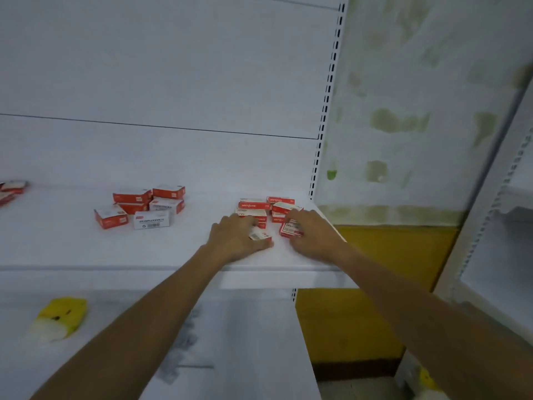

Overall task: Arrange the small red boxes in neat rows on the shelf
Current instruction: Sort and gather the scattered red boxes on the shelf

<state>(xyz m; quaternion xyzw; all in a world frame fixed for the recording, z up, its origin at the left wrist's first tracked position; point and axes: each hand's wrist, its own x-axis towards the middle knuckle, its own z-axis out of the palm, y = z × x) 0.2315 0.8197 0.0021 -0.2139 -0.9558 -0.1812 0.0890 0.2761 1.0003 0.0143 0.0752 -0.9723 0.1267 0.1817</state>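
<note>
two hands work centre frame: left hand point(235, 236) and right hand point(313, 235) each pinch a red box point(259, 235); next, square them against the row point(253, 204).

1. A white metal shelf point(86, 249) spans the view, with small red and white cardboard boxes lying on it
2. At about 3 o'clock of the shelf, the left hand point(236, 238) grips one red box point(260, 234)
3. The right hand point(314, 235) rests on another red box point(291, 228) just beside it
4. A tidy cluster of boxes point(265, 207) sits at 12 o'clock of the hands
5. A loose pile of red boxes point(144, 206) lies at 9 o'clock, well apart
6. A yellow and white packet point(59, 317) lies on the lower shelf at 7 o'clock
</note>
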